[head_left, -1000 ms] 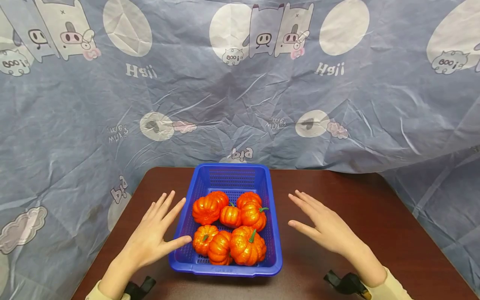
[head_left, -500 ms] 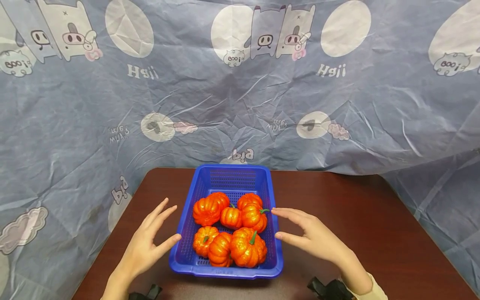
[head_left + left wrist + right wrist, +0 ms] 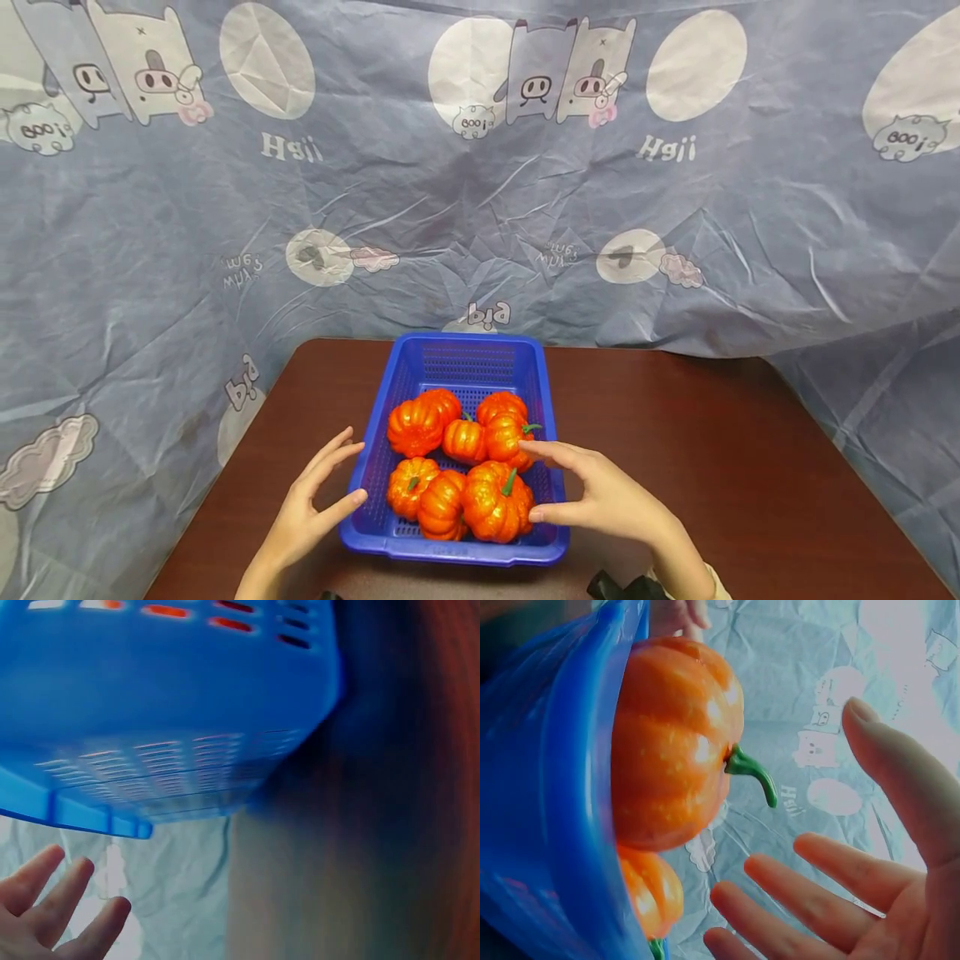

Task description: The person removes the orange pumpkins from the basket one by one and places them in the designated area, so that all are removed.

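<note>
Several glossy orange toy pumpkins with green stems lie in a blue plastic basket (image 3: pixel 450 550). My right hand (image 3: pixel 611 496) reaches over the basket's right rim, fingers spread, its thumb tip near the large front pumpkin (image 3: pixel 491 504) and its fingertips by the pumpkin behind that (image 3: pixel 506 442). In the right wrist view, the large pumpkin (image 3: pixel 679 742) shows above the rim with a gap between it and the fingers (image 3: pixel 810 900). My left hand (image 3: pixel 307 504) hovers just outside the left rim with thumb and fingers apart. Beside the basket wall (image 3: pixel 150 690), its fingers (image 3: pixel 56 904) hold nothing.
The basket stands on a dark reddish-brown table (image 3: pixel 660 408). Behind and at the sides hangs a crinkled blue-grey cloth (image 3: pixel 420 200) printed with cartoon pigs. At the basket's left lie a smaller pumpkin (image 3: pixel 401 492) and others.
My right hand has moved left from beside the basket to over its right rim. The left hand has lowered a little and its fingers have drawn closer together. The basket and pumpkins stay in place.
</note>
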`<control>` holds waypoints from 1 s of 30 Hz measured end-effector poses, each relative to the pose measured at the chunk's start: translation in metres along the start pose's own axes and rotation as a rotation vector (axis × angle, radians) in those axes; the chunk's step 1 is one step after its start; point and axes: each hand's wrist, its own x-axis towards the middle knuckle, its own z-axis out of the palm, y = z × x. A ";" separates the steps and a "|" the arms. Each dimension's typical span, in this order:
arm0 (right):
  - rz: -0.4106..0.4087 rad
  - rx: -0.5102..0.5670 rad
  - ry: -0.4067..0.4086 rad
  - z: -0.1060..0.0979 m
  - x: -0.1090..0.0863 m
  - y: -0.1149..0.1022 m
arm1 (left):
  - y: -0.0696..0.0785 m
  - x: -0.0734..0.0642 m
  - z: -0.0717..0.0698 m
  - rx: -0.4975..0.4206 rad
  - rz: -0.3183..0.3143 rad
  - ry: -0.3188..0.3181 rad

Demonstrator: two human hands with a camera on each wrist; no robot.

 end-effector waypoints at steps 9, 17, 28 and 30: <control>-0.076 0.137 -0.045 0.014 0.004 0.006 | -0.021 -0.012 0.014 -0.277 -0.029 -0.081; -0.020 0.178 -0.065 0.022 0.004 0.011 | -0.027 -0.016 0.019 -0.353 -0.111 -0.095; 0.002 0.105 -0.057 0.031 0.005 0.018 | -0.030 -0.017 0.023 -0.473 -0.111 -0.112; 0.018 0.104 -0.059 0.032 0.006 0.018 | -0.030 -0.017 0.023 -0.479 -0.095 -0.115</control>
